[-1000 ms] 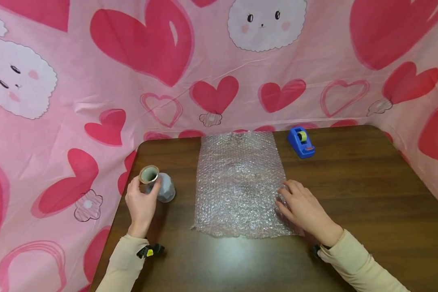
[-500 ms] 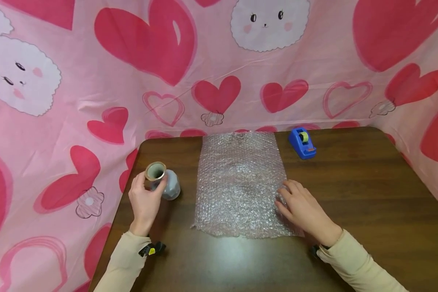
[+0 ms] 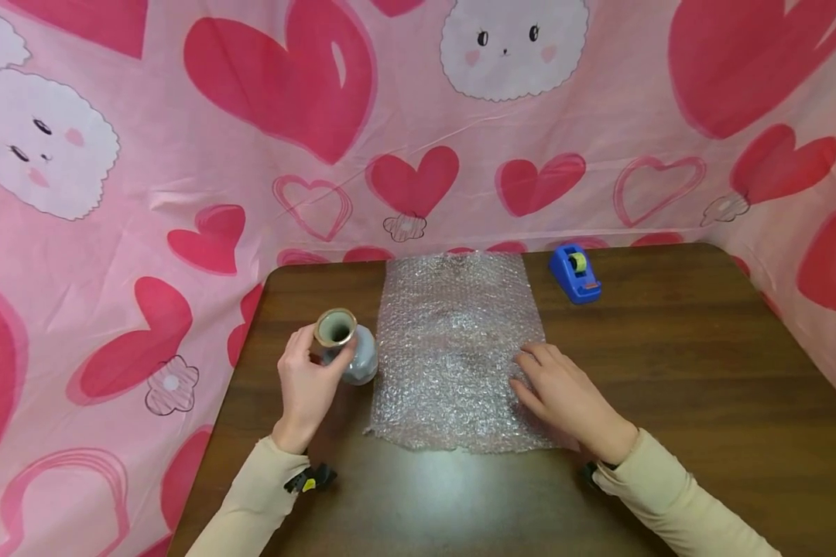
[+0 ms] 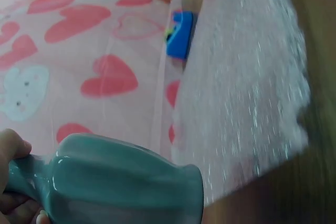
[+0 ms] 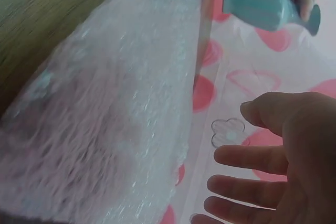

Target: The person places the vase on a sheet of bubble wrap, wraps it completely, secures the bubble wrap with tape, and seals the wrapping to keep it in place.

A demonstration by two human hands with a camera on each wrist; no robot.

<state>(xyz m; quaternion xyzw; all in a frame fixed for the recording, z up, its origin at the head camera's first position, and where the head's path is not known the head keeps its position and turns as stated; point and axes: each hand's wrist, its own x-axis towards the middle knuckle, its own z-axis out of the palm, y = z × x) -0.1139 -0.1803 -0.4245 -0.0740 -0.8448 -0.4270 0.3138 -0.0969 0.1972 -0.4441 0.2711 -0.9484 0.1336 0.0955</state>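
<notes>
A glazed grey-green vase (image 3: 361, 357) with a flared brown-edged mouth is in my left hand (image 3: 308, 391), whose thumb and fingers grip it round the narrow neck. In the left wrist view the vase (image 4: 121, 179) shows its smooth faceted body and wide foot. It is held at the left edge of a sheet of bubble wrap (image 3: 453, 356) spread on the table. My right hand (image 3: 570, 398) is over the sheet's right edge. Its fingers are extended and apart in the right wrist view, holding nothing.
A blue tape dispenser (image 3: 575, 275) with a yellowish roll stands at the back, right of the bubble wrap. The brown wooden table (image 3: 697, 348) ends at the back and left against a pink heart-patterned cloth (image 3: 216, 162).
My left hand has carried the vase to the right, from the table's left side to the edge of the bubble wrap. The right hand has shifted slightly left.
</notes>
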